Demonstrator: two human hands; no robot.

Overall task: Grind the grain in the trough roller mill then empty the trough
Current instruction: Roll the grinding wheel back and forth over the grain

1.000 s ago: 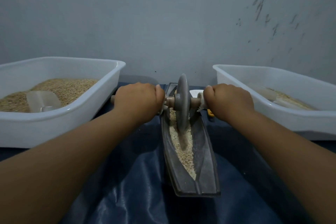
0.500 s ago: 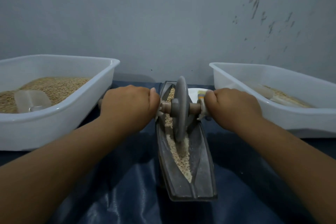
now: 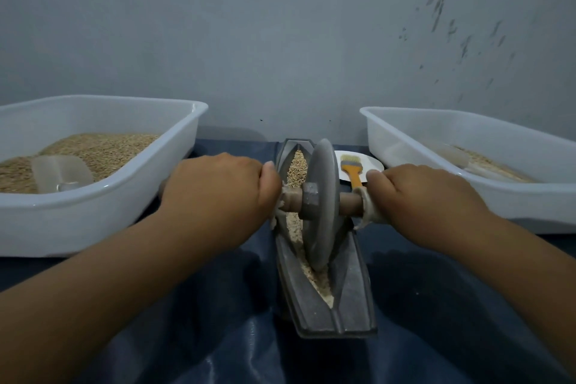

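My left hand (image 3: 218, 193) and right hand (image 3: 427, 196) grip the axle (image 3: 349, 203) either side of the wheel (image 3: 321, 206), mid-frame, standing in the trough (image 3: 352, 290) of grain (image 3: 296, 171); flanking tubs (image 3: 124, 196) hold grain too.

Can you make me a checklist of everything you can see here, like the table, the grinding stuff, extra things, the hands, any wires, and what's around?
Surface: dark blue sheet covers the table.
Job's things: grey trough lies lengthwise, grain inside; disc wheel stands in the groove on a wooden axle.
Clutter: yellow-handled brush on a white plate behind the trough; left tub holds grain and a clear scoop; right tub holds less grain.
Hands: left hand and right hand each grip an axle end.
Cables: nothing seen.
Surroundings: grey wall, scuffed at right.
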